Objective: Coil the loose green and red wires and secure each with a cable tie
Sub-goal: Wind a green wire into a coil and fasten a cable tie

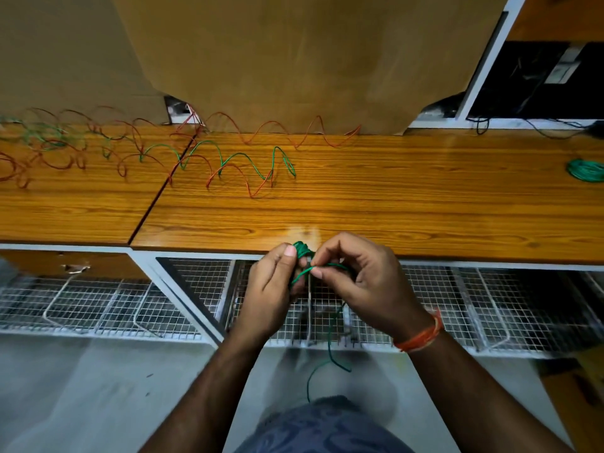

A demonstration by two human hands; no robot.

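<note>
Both hands work just in front of the near edge of the wooden table [392, 210], above the wire-mesh racks [425, 308] under it. The left hand [271, 289] has its fingers curled round a small green coil [302, 249], the thumb pressed against the bundle's top. The right hand [356, 282] pinches a green wire strand [330, 265] between thumb and forefinger, just beside the coil; the strand runs across from the left hand's fingers. A loose green tail [330, 348] hangs down from the hands, curls and ends near the person's blue patterned clothing [327, 426]. An orange thread band [421, 338] circles the right wrist.

Farther back on the table, loose red wires [248, 132] and loose green wires [242, 158] lie in springy loops that trail off to the left, crossing the seam between the two tabletops. At the table's far right edge sits a finished green coil [585, 170], well apart from the hands. A brown board [294, 60] stands against the back of the table. To the right of it is a dark unit [539, 80] bearing a pale label; its writing is too small and blurred to read. No other brand or lettering can be made out.
</note>
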